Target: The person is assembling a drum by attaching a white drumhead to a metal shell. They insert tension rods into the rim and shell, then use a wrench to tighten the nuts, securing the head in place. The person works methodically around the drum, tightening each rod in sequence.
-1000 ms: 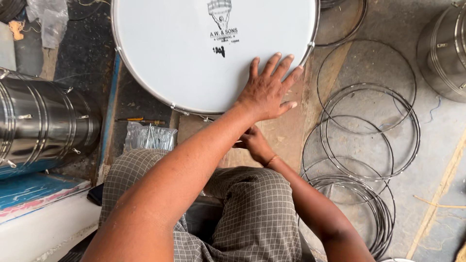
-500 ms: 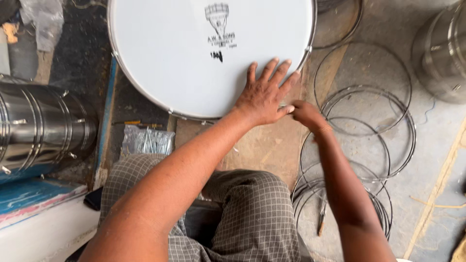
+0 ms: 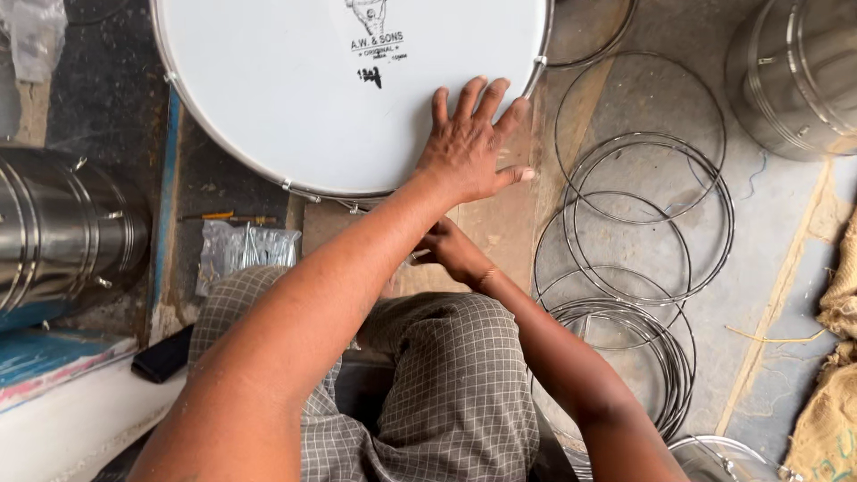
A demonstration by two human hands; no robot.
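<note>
While a clear plastic bag of small metal parts lies on the floor left of the knee, the white drum fills the top, with a black printed mark near its upper middle. Left hand lies flat on the drumhead, fingers spread. Right hand is curled under the drum's near rim; what it grips cannot be told. Wire rings lie to the right.
</note>
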